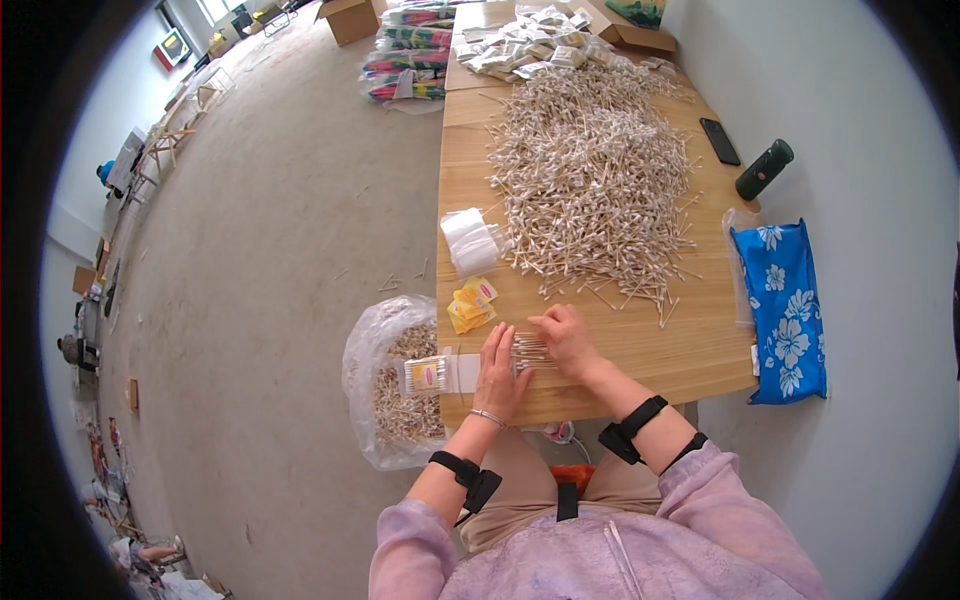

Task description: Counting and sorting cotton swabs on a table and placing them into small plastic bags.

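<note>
My left hand (500, 375) lies with its fingers stretched out flat, by the open end of a clear plastic bag (463, 373) at the table's left edge. Just beyond that edge is a filled clear packet of cotton swabs (410, 377) with a yellow card. A small row of cotton swabs (532, 350) lies side by side between my hands. My right hand (568, 342) is closed at the row's right, its fingertips pressed together near the far swabs; what they pinch is hidden. Several yellow cards (472, 304) and a stack of clear bags (469, 241) lie beyond my left hand.
A large heap of loose cotton swabs (600, 170) covers the table's middle, with filled packets (530, 42) behind. A phone (719, 141), dark green bottle (764, 169) and blue flowered pack (785, 315) line the right. A plastic sack of swabs (365, 400) stands left below the table.
</note>
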Demonstrator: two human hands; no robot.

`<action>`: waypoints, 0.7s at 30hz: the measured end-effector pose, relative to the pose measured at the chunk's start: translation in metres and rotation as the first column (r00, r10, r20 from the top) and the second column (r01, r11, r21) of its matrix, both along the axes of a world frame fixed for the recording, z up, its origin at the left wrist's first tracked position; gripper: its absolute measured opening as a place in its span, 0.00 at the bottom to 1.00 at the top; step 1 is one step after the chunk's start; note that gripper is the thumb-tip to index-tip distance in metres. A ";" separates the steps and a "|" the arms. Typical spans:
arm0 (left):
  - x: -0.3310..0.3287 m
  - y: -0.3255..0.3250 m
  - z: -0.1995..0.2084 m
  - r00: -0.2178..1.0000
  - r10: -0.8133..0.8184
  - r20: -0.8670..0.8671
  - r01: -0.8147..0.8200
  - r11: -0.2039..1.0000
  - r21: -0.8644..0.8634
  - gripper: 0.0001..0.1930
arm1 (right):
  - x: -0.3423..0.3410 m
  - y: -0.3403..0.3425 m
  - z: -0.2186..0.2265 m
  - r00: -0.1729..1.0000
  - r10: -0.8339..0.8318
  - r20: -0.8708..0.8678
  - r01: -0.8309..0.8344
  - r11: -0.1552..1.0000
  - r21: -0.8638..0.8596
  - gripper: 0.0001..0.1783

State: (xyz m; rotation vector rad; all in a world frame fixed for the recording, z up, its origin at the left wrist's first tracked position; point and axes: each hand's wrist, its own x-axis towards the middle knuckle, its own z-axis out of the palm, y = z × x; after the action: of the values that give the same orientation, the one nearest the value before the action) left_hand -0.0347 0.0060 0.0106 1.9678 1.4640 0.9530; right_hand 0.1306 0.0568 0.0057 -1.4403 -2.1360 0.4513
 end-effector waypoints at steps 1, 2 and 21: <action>0.002 0.001 0.001 1.000 -0.004 0.014 0.004 1.000 -0.017 0.39 | 0.004 0.000 -0.002 0.990 -0.066 -0.126 0.070 0.997 0.028 0.09; 0.001 0.000 0.000 1.000 -0.002 0.013 0.002 1.000 -0.019 0.39 | 0.004 -0.001 0.000 0.990 -0.064 -0.128 0.068 0.997 0.026 0.09; -0.008 -0.002 -0.006 0.974 0.126 0.187 -0.126 0.992 -0.010 0.34 | -0.017 -0.008 0.021 0.924 0.119 0.364 -0.198 0.962 0.187 0.04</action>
State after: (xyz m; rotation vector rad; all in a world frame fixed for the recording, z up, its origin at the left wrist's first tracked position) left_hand -0.0430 0.0043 0.0043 1.7502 1.4944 1.1612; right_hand 0.1139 0.0491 0.0265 -1.3006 -2.5057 0.0053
